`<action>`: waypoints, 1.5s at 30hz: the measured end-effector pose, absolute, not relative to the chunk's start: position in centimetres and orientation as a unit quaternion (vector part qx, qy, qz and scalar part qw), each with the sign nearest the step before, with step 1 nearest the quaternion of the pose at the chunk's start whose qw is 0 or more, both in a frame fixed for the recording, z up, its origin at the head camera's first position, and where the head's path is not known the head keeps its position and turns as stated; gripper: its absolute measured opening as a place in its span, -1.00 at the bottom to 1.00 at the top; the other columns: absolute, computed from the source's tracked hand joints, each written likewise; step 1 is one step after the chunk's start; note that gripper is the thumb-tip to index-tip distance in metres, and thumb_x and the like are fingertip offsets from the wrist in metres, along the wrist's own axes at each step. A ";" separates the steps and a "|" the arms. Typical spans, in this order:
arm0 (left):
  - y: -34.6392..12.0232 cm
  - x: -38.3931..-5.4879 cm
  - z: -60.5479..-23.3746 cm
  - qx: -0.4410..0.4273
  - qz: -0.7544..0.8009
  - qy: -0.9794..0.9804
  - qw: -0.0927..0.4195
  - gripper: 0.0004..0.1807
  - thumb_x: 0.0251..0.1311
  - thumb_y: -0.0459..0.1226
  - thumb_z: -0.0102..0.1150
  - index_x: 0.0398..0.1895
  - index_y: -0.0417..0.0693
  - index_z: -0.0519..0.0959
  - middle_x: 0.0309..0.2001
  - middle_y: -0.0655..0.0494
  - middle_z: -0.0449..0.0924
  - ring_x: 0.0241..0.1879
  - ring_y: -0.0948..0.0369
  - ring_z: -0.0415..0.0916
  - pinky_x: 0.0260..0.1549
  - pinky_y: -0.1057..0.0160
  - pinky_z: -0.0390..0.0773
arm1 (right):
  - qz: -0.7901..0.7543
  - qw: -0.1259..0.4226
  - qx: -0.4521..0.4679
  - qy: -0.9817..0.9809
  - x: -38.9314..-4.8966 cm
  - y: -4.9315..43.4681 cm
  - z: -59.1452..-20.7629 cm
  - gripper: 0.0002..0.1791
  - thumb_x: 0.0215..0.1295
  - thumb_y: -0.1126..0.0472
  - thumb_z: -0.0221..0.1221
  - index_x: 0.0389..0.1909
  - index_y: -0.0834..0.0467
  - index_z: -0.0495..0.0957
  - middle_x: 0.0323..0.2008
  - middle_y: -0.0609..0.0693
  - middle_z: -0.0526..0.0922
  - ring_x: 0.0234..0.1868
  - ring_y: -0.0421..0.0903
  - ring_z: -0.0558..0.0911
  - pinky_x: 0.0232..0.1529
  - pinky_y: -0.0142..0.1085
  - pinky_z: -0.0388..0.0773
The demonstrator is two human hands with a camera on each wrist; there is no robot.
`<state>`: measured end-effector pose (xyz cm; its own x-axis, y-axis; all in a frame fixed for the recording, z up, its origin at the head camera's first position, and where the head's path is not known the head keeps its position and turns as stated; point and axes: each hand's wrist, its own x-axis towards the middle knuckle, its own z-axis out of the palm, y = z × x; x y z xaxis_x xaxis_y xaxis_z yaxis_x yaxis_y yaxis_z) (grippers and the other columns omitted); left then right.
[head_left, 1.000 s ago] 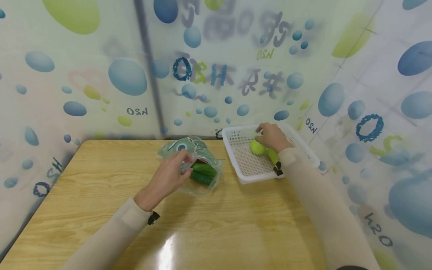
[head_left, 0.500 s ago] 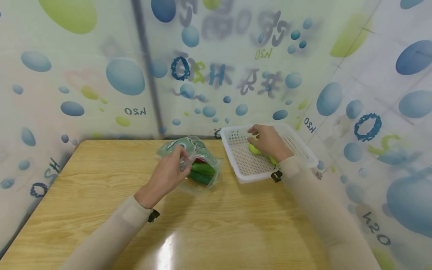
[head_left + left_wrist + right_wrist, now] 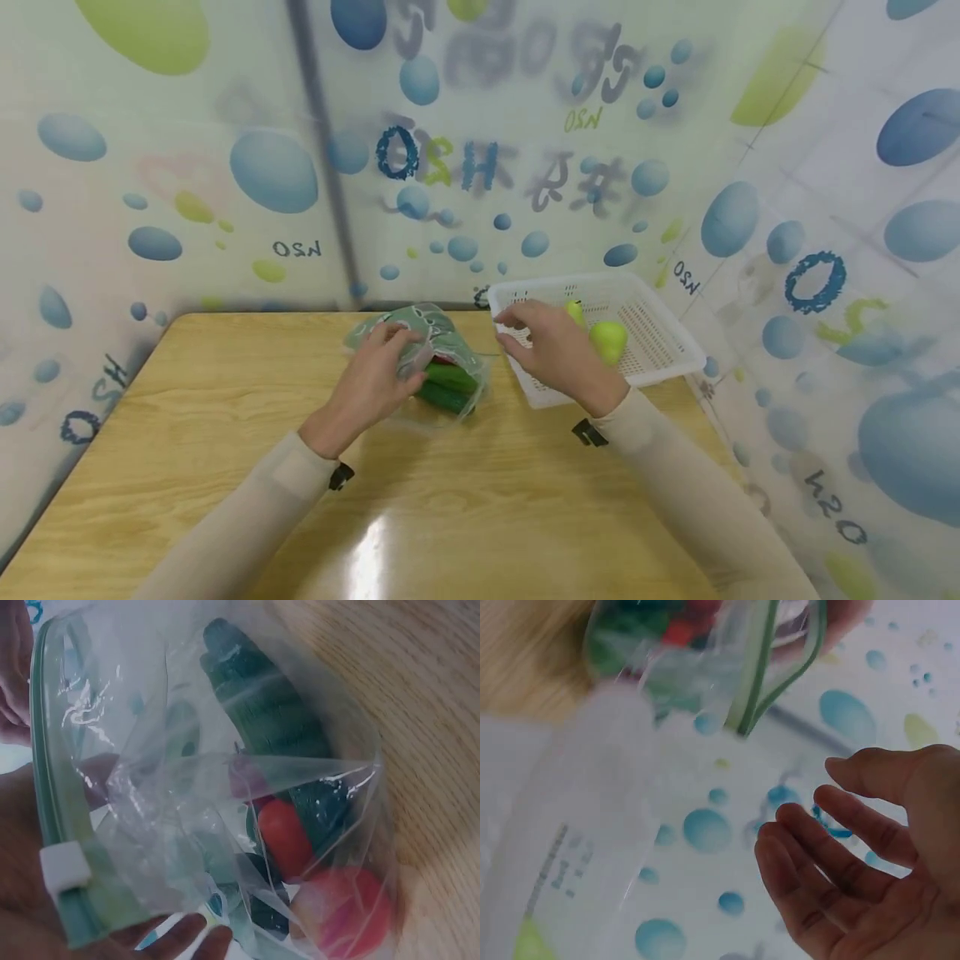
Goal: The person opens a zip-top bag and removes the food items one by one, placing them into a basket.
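My left hand (image 3: 367, 383) grips the mouth of a clear and green zip bag (image 3: 450, 337) lying on its side on the table. Through the plastic show dark green cucumbers (image 3: 277, 720), a small red piece (image 3: 285, 836) and a round pinkish-red one (image 3: 341, 911). A white slider (image 3: 64, 866) sits on the bag's green zip strip near that hand. My right hand (image 3: 558, 350) hovers over the left side of a white basket (image 3: 540, 396), fingers loosely bent and nothing between them. Inside the basket lie a round green apple (image 3: 609, 342) and a slimmer green fruit (image 3: 576, 312), partly hidden by the hand.
The wooden table (image 3: 465, 500) extends toward me. Its far edge meets a wall covering (image 3: 450, 208) printed with blue and green drops, and a similar wall (image 3: 825, 375) runs along the right, close to the basket.
My right hand has moved left from above the fruit toward the bag. The green fruits in the basket have shifted places. My left hand stays at the bag.
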<state>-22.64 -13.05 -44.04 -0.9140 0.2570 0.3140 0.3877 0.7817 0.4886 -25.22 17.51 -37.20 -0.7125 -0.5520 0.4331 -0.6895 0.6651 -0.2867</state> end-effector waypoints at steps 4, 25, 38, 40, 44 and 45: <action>-13.3 -23.2 -44.2 -0.178 -0.253 -0.946 0.095 -0.35 0.41 -0.18 0.67 0.50 -0.15 0.70 0.70 -0.47 0.37 0.67 -0.50 0.36 0.53 -0.58 0.50 | 0.242 0.158 0.395 -0.872 -23.1 15.5 -37.8 -0.84 0.62 0.27 0.46 0.08 0.23 0.82 -0.01 0.13 0.92 -0.01 0.05 0.92 0.02 -0.10 0.90; -14.2 -24.8 -44.7 -0.150 -0.231 -0.961 0.020 -0.36 0.42 -0.14 0.63 0.40 -0.19 0.56 0.86 -0.46 0.04 0.77 -0.56 0.11 0.55 -0.74 0.33 | 0.049 -0.012 0.436 -0.898 -21.4 9.6 -42.5 -0.69 0.76 0.27 0.27 0.36 0.21 0.76 0.14 0.08 0.88 0.01 -0.04 0.91 -0.01 -0.24 0.87; -14.7 -24.7 -44.2 -0.142 -0.182 -0.972 0.032 0.03 0.38 -0.21 0.55 0.85 -0.14 0.26 0.68 -0.48 0.32 0.51 -0.58 0.43 0.42 -0.62 0.55 | 0.009 -0.004 0.419 -0.908 -21.2 9.5 -43.3 -0.71 0.76 0.23 0.28 0.34 0.21 0.69 0.08 0.08 0.83 -0.08 -0.03 0.89 -0.18 -0.17 0.87; -14.9 -24.6 -44.3 -0.143 -0.179 -0.973 0.027 -0.05 0.38 -0.23 0.51 0.80 -0.18 0.35 0.65 -0.48 0.38 0.51 -0.54 0.44 0.44 -0.57 0.55 | 0.005 0.002 0.419 -0.908 -21.2 9.5 -43.4 -0.70 0.76 0.22 0.28 0.35 0.20 0.65 0.11 0.08 0.81 -0.07 0.00 0.89 -0.19 -0.14 0.88; -15.3 -24.5 -44.4 -0.159 -0.175 -0.971 0.016 -0.15 0.38 -0.23 0.49 0.71 -0.27 0.48 0.62 -0.47 0.49 0.53 -0.54 0.46 0.50 -0.52 0.55 | 0.003 0.001 0.409 -0.913 -21.1 9.3 -43.6 -0.59 0.76 0.17 0.30 0.45 0.21 0.58 0.22 0.09 0.79 0.03 0.03 0.90 -0.16 -0.11 0.90; -15.4 -24.5 -44.4 -0.164 -0.178 -0.970 0.012 -0.16 0.38 -0.23 0.49 0.70 -0.29 0.49 0.60 -0.46 0.51 0.54 -0.54 0.47 0.52 -0.50 0.55 | 0.004 -0.002 0.405 -0.914 -21.1 9.3 -43.7 -0.55 0.76 0.16 0.30 0.50 0.22 0.56 0.26 0.10 0.78 0.07 0.04 0.90 -0.13 -0.11 0.90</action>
